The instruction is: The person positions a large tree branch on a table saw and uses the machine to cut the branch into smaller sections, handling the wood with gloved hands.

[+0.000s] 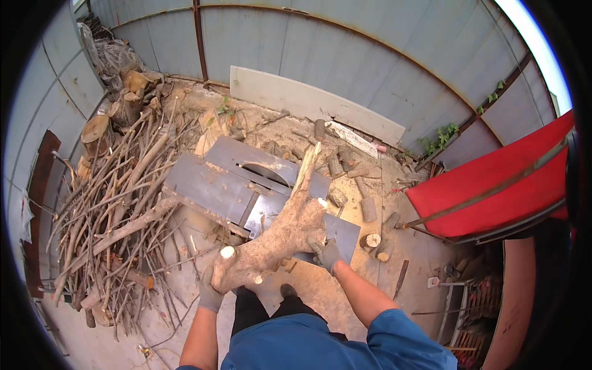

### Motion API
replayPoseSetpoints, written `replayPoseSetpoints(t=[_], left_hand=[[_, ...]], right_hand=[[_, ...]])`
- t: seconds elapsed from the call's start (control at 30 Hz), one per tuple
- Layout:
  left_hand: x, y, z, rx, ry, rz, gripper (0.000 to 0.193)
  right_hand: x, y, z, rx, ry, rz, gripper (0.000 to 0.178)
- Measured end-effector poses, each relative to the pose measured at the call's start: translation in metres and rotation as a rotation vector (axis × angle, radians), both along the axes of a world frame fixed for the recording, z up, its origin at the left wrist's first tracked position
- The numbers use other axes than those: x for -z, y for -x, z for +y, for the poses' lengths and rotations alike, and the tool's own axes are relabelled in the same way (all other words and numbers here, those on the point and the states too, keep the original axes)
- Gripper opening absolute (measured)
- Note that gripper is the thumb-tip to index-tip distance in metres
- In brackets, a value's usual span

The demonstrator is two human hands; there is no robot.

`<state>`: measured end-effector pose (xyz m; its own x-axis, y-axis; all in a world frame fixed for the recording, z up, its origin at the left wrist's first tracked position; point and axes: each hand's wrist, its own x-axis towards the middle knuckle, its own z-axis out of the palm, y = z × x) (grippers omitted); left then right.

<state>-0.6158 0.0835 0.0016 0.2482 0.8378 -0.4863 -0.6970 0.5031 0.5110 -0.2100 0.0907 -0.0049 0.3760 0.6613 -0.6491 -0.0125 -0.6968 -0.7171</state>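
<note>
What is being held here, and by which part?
A thick log: left hand under its cut butt end, right hand on its side further along, over the table saw.

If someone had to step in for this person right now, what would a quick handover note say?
Left hand, gloved, grips the thick butt end of the log. Right hand, gloved, holds its side farther up. The log lies slanted across the metal saw table, thin end past the blade slot. No fresh cut shows in this log. Cut rounds lie on the ground to the right; a branch pile sits to the left.

rough-barked wooden log (280,231) on a dull grey metal saw table (216,185).
</note>
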Motion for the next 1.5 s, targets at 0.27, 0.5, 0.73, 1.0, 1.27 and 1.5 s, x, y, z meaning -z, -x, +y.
replayPoseSetpoints(t=[0.27,0.5,0.73,1.0,1.27,1.5], left_hand=[[-0.054,-0.001,0.002,0.019,-0.186,0.4,0.054],[-0.014,0.03,0.018,-0.007,-0.004,0.25,0.059],[0.024,0.035,0.01,-0.069,0.1,0.243,0.055],[0.017,0.026,0.014,-0.03,0.046,0.174,0.057],[0.014,0.035,0.019,-0.018,0.047,0.113,0.058],[0.004,0.038,0.024,0.017,0.064,0.067,0.059]], right_hand=[[0.002,0.006,-0.014,0.091,-0.047,0.074,0.084],[-0.006,0.026,0.003,0.073,-0.024,-0.007,0.083],[-0.005,0.027,0.014,-0.1,0.019,-0.109,0.087],[0.077,-0.001,0.005,-0.479,-0.208,-0.657,0.106],[-0.001,0.033,0.032,-0.331,0.054,-0.372,0.115],[0.047,0.026,0.033,-0.421,-0.097,-0.423,0.109]])
